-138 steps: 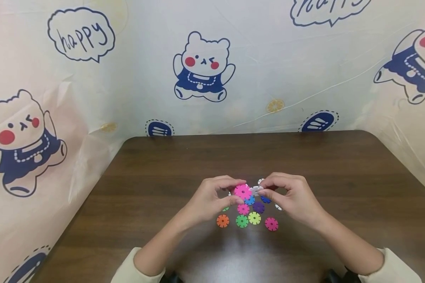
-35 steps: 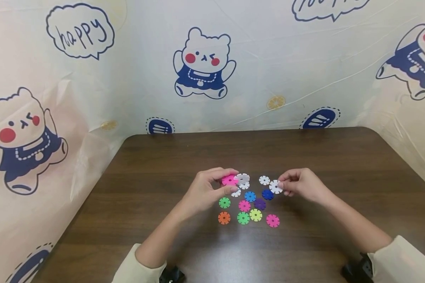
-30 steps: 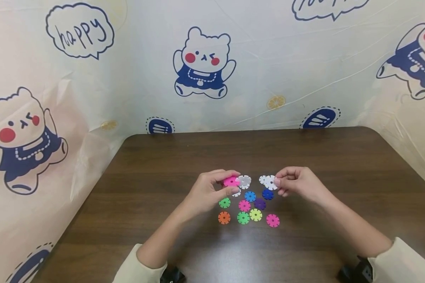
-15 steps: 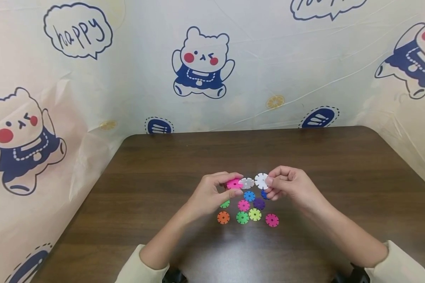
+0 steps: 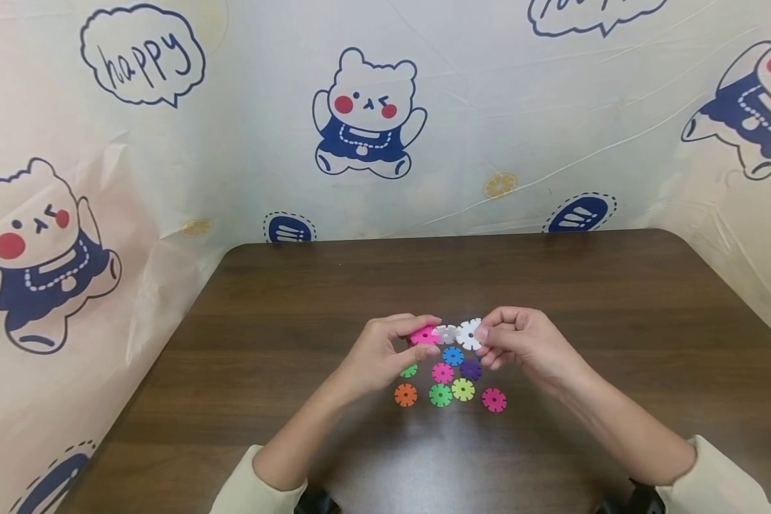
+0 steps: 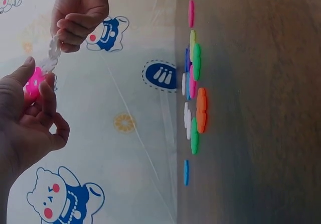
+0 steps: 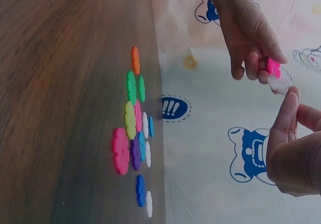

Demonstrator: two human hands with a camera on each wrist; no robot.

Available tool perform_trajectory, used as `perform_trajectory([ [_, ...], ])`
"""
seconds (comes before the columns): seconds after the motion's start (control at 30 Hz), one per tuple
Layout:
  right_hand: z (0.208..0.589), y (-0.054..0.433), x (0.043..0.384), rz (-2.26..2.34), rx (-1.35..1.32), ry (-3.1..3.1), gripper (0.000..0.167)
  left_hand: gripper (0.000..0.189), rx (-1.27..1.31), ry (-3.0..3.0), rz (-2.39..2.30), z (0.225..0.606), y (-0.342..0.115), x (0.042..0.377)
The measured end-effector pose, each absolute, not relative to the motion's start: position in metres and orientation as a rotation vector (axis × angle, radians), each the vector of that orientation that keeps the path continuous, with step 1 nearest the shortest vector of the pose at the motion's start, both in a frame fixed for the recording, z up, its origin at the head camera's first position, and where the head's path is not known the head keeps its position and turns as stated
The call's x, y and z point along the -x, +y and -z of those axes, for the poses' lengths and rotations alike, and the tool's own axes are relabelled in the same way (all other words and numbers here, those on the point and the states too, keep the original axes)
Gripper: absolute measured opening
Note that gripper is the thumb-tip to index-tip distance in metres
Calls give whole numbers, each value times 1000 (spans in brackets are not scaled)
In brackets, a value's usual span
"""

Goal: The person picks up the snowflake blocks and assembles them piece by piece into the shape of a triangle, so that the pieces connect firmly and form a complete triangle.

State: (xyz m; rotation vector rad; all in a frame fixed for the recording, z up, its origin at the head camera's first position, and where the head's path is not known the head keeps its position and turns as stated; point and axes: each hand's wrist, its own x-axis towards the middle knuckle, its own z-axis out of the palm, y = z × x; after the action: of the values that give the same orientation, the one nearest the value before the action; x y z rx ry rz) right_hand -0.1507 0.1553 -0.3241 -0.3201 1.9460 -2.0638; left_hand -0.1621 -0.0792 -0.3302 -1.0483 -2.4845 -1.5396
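Note:
Above the table, my left hand (image 5: pixel 375 360) pinches a pink notched snowflake disc (image 5: pixel 424 335) between thumb and fingers. A whitish snowflake disc (image 5: pixel 447 334) is joined to its right side. My right hand (image 5: pixel 532 348) pinches another white snowflake disc (image 5: pixel 468 333), its edge right at the joined whitish disc. In the left wrist view the pink disc (image 6: pixel 33 84) sits at the left fingertips, with the white discs (image 6: pixel 53 48) reaching toward the right hand (image 6: pixel 83 10). The right wrist view shows the pink disc (image 7: pixel 274 67) and translucent-looking white pieces (image 7: pixel 281 82) between both hands.
Loose discs lie flat on the brown table (image 5: pixel 283 400) below the hands: orange (image 5: pixel 406 395), green (image 5: pixel 440 395), yellow (image 5: pixel 463 390), pink (image 5: pixel 494 400), purple (image 5: pixel 470 370) and light blue (image 5: pixel 452 356). Several others, some white, are partly hidden. A printed curtain (image 5: pixel 244 143) surrounds the table.
Earlier my right hand brought a whitish disc to the pink one, then moved right and held another white disc. It has since come left until that disc meets the joined pair. My left hand shifted slightly.

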Motion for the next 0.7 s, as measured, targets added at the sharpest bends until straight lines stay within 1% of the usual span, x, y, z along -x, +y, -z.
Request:
perform_trajectory([
  [0.23,324,155,151,2075,337,1884,7,39,1220,-2408,1436,336,-80,162],
  [0.37,321,154,151,2099,351,1855,6,36,1280,-2332,1409,342,-79,161],
  [0.7,316,147,149,2016,295,2041,11,33,1236,-2287,1381,346,-78,159],
])
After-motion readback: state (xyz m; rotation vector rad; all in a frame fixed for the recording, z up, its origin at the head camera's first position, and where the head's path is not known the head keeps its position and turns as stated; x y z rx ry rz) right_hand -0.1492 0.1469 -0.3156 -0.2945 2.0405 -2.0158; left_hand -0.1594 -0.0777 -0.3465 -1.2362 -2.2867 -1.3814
